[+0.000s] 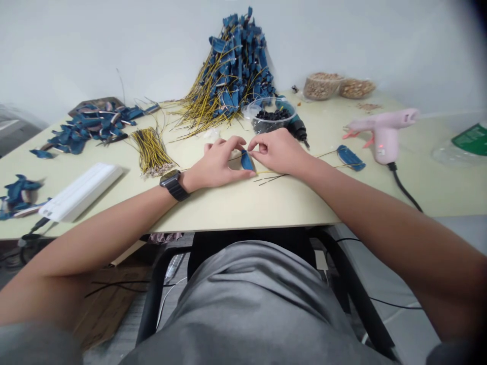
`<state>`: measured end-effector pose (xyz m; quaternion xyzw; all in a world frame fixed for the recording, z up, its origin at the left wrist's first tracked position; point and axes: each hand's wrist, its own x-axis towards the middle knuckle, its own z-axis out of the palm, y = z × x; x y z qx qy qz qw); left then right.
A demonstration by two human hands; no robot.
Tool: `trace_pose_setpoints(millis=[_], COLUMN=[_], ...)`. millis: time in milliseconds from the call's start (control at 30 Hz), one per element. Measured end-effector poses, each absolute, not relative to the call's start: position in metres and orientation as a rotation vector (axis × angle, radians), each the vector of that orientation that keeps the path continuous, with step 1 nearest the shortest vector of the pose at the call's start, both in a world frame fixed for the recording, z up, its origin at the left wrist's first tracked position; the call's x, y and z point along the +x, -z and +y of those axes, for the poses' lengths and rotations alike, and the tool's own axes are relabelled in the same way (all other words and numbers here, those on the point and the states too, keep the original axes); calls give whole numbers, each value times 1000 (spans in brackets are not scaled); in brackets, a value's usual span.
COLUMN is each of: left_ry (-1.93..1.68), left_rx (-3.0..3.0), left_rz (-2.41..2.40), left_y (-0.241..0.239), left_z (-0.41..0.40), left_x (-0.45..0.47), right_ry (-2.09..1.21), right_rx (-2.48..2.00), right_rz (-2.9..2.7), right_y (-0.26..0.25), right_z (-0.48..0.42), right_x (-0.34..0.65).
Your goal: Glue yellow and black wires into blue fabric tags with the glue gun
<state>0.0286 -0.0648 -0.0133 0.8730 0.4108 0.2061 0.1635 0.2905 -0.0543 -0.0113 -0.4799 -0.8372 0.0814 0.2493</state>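
My left hand (217, 163), with a dark watch on the wrist, holds a small blue curved piece (246, 161) at the table, fingers at its top and thumb near its lower end. At the piece's right edge, my right hand (278, 150) is closed in a pinch; what sits between its fingertips is too small to make out. Thin yellow and black wires (268, 178) run out from beneath the hands. Farther right lies another blue piece (350, 158) with wires attached.
A pink glue gun (386, 131) stands at right, its cord trailing forward. Behind my hands are a clear bowl (258, 110) of black parts and a tall heap of wired blue pieces (243, 61). At left are a wire bundle (149, 147), loose blue pieces (79, 134) and a white power strip (81, 192).
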Motion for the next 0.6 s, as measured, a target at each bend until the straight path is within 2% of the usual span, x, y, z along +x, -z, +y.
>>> trace_pose_setpoints(millis=[600], left_ry=[-640], left_rx=[2563], left_rz=[1094], left_y=[22], left_z=[-55], left_x=[18], right_ry=[135], right_rx=[-1453], right_rz=[-2496], right_y=[2], right_z=[-68], right_x=[277])
